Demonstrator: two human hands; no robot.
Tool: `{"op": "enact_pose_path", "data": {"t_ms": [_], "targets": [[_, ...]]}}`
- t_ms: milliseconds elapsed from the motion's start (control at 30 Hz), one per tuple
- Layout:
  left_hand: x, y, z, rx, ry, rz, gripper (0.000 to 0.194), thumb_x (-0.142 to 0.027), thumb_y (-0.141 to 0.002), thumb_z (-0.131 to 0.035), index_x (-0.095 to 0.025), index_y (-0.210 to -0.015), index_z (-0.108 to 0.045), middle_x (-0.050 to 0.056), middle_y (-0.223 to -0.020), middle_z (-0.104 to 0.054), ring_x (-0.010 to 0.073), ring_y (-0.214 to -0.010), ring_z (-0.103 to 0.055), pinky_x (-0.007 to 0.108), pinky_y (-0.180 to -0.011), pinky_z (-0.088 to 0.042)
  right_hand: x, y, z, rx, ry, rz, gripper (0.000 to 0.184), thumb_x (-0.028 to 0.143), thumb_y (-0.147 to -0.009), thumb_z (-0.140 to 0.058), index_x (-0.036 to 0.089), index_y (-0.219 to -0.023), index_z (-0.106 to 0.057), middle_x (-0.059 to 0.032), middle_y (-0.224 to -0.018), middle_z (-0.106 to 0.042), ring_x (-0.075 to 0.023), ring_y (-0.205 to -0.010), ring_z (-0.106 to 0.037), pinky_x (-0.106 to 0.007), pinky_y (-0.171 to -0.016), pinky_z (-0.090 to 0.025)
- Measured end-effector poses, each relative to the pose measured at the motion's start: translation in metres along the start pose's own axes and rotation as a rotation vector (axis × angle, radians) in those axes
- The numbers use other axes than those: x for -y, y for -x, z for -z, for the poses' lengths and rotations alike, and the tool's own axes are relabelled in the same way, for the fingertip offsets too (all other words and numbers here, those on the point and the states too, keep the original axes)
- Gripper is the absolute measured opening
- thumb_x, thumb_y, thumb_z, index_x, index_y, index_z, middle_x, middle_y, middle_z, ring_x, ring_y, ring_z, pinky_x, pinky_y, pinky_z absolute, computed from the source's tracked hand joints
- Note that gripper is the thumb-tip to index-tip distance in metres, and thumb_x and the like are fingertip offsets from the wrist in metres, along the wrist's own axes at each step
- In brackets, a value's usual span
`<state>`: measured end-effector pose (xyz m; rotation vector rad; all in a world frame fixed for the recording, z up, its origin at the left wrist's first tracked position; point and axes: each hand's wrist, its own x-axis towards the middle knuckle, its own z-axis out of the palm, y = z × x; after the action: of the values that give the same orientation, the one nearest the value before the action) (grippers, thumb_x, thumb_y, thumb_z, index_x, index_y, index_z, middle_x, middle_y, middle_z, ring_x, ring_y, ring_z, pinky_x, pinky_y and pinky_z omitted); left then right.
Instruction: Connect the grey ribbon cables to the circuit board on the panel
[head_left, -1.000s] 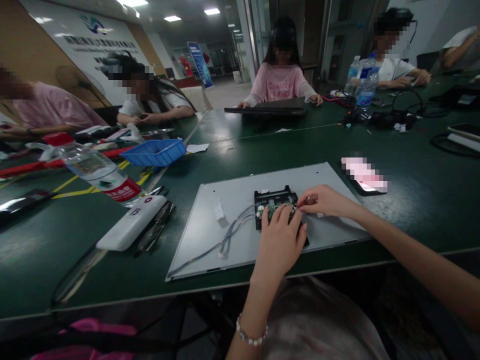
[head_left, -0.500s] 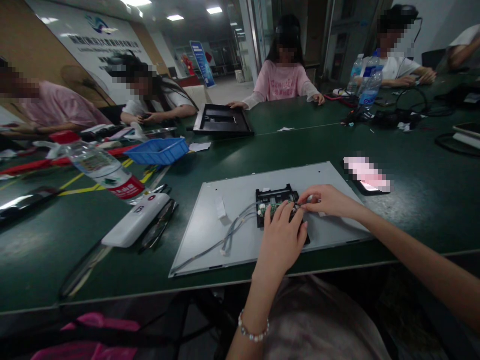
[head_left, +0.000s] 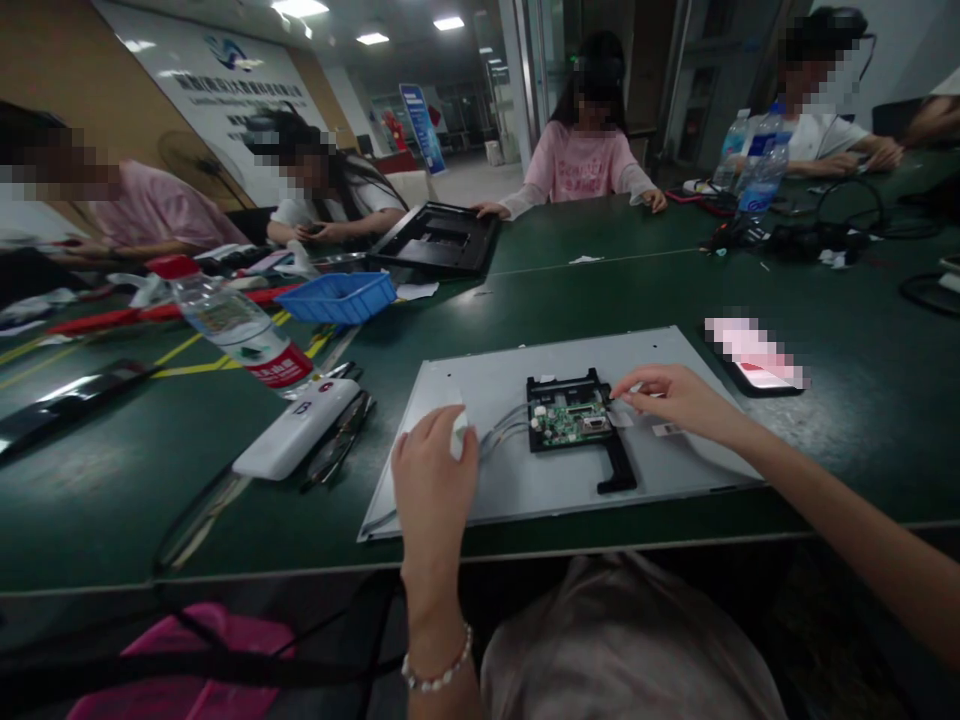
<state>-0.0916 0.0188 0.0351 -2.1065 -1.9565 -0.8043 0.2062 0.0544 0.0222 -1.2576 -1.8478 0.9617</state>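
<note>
My left hand (head_left: pixel 435 470) is over the left part of a grey flat panel (head_left: pixel 495 500), its thumb and fingers apart around a small white strip (head_left: pixel 459 432). Whether they touch the strip, I cannot tell. My right hand (head_left: pixel 679 400) has thumb and forefinger pinched together at the right edge of a black plastic bracket (head_left: pixel 619 462); anything between the fingertips is too small to make out. A green circuit board (head_left: pixel 566 424) lies in the bracket. Grey cables (head_left: pixel 504 430) run left from the board and pass partly behind my left hand.
Left of the panel are a white power bank (head_left: pixel 292 430), glasses (head_left: pixel 337 445) and a leaning water bottle (head_left: pixel 240 330). Behind stands a blue tray (head_left: pixel 337 297). A phone (head_left: pixel 754 358) lies right. Across the table a person holds a black frame (head_left: pixel 439 240); others sit nearby.
My left hand has left the circuit board and moved left to the white strip, uncovering the board. My right hand stays by the bracket's edge. The person opposite has tilted and shifted the black frame leftward.
</note>
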Motion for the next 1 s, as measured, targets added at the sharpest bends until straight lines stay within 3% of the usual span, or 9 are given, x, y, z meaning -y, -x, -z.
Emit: {"op": "enact_pose_path", "data": {"t_ms": [133, 300, 400, 567, 733, 867, 1000], "targets": [[0.021, -0.003, 0.001, 0.111, -0.024, 0.053, 0.026, -0.024, -0.084, -0.050, -0.019, -0.105, -0.065, 0.008, -0.112, -0.067, 0.0246, -0.106, -0.060, 0.040, -0.095, -0.042, 0.001, 0.001, 0.000, 0.024, -0.029, -0.051, 0.027, 0.039, -0.080, -0.056, 0.018, -0.091, -0.070, -0.0054, -0.082, -0.069, -0.0166, -0.069, -0.061, -0.030, -0.063, -0.047], [0.022, -0.005, -0.008, 0.100, -0.044, 0.116, 0.022, -0.021, -0.083, -0.051, -0.025, -0.092, -0.070, 0.004, -0.111, -0.069, 0.0267, -0.116, -0.055, 0.056, -0.103, -0.029, -0.004, 0.002, 0.001, 0.031, -0.024, -0.029, 0.026, 0.037, -0.080, -0.057, 0.018, -0.091, -0.071, -0.0053, -0.081, -0.068, -0.0177, -0.073, -0.062, -0.031, -0.066, -0.047], [0.017, -0.004, -0.006, 0.053, -0.060, 0.124, 0.021, -0.022, -0.085, -0.050, -0.025, -0.089, -0.070, 0.004, -0.106, -0.071, 0.0271, -0.117, -0.055, 0.059, -0.103, -0.027, -0.006, 0.002, 0.001, 0.048, -0.019, -0.025, 0.027, 0.037, -0.080, -0.056, 0.019, -0.092, -0.071, -0.0053, -0.082, -0.068, -0.0179, -0.072, -0.062, -0.030, -0.064, -0.047], [-0.007, 0.017, 0.016, -0.019, -0.107, 0.056, 0.021, -0.023, -0.088, -0.049, -0.026, -0.092, -0.069, 0.003, -0.103, -0.071, 0.0247, -0.114, -0.056, 0.054, -0.106, -0.025, -0.007, 0.002, 0.001, 0.057, -0.012, -0.024, 0.025, 0.035, -0.080, -0.056, 0.020, -0.093, -0.072, -0.0042, -0.080, -0.068, -0.0169, -0.070, -0.061, -0.029, -0.061, -0.046], [-0.026, 0.040, 0.015, 0.075, -0.105, 0.026, 0.019, -0.020, -0.087, -0.051, -0.027, -0.088, -0.068, 0.002, -0.100, -0.071, 0.0252, -0.110, -0.057, 0.057, -0.106, -0.023, -0.007, 0.002, 0.001, 0.066, -0.013, -0.015, 0.024, 0.034, -0.080, -0.056, 0.020, -0.093, -0.071, -0.0046, -0.085, -0.069, -0.0171, -0.072, -0.062, -0.030, -0.064, -0.046], [-0.028, 0.042, 0.011, 0.074, -0.067, 0.028, 0.015, -0.029, -0.087, -0.054, -0.025, -0.094, -0.067, 0.004, -0.106, -0.069, 0.0253, -0.108, -0.057, 0.056, -0.106, -0.026, -0.007, 0.003, 0.001, 0.065, -0.035, -0.019, 0.025, 0.035, -0.080, -0.057, 0.018, -0.093, -0.071, -0.0063, -0.090, -0.069, -0.0179, -0.074, -0.062, -0.031, -0.066, -0.047], [-0.020, 0.034, 0.012, 0.020, -0.042, 0.021, 0.021, -0.030, -0.091, -0.047, -0.024, -0.100, -0.065, 0.006, -0.110, -0.068, 0.0239, -0.111, -0.057, 0.051, -0.105, -0.029, -0.008, 0.003, 0.002, 0.074, -0.051, -0.033, 0.026, 0.036, -0.080, -0.057, 0.019, -0.093, -0.071, -0.0055, -0.086, -0.069, -0.0172, -0.071, -0.062, -0.030, -0.063, -0.047]]}}
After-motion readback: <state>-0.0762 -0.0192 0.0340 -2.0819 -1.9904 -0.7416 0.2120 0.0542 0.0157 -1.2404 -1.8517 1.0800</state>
